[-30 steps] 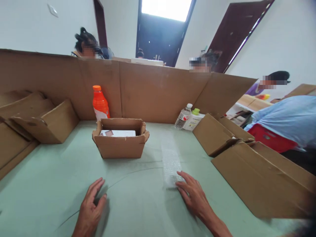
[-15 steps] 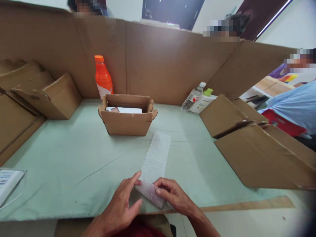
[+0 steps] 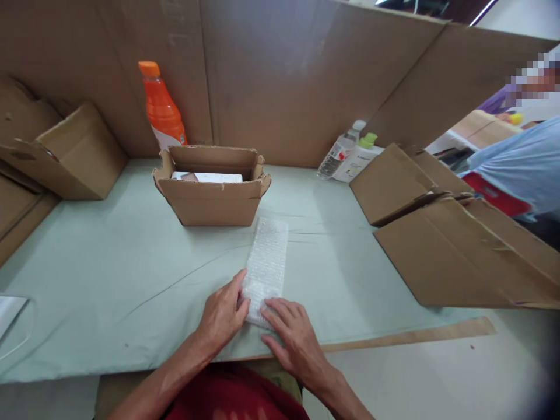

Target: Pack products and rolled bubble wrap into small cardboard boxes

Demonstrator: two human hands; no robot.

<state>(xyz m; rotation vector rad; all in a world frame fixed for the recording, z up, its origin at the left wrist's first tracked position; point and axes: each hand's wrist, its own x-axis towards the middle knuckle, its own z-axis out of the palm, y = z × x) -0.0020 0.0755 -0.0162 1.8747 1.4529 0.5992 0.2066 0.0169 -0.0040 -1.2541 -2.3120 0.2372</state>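
A long strip of bubble wrap point(image 3: 266, 256) lies on the table in front of me, its near end folded over on itself. My left hand point(image 3: 222, 312) rests against the strip's left edge, fingers apart, with the thumb touching the near end. My right hand point(image 3: 292, 333) is at the lower right corner, its fingers spread and their tips on the folded part. Just beyond the strip's far end stands an open cardboard box point(image 3: 214, 201) with a flat white box point(image 3: 214, 177) inside it.
An orange bottle point(image 3: 163, 108) stands behind the box. A clear bottle point(image 3: 341, 150) and a white bottle point(image 3: 357, 158) lean at the back right. Cardboard boxes point(image 3: 468, 256) sit at the right, more cardboard boxes point(image 3: 87, 154) at the left. A person point(image 3: 520, 160) is beyond the right side.
The near end of the bubble wrap, held raised by my right hand before, now lies folded down flat. My right hand has let go and opened. The view has tilted downward.
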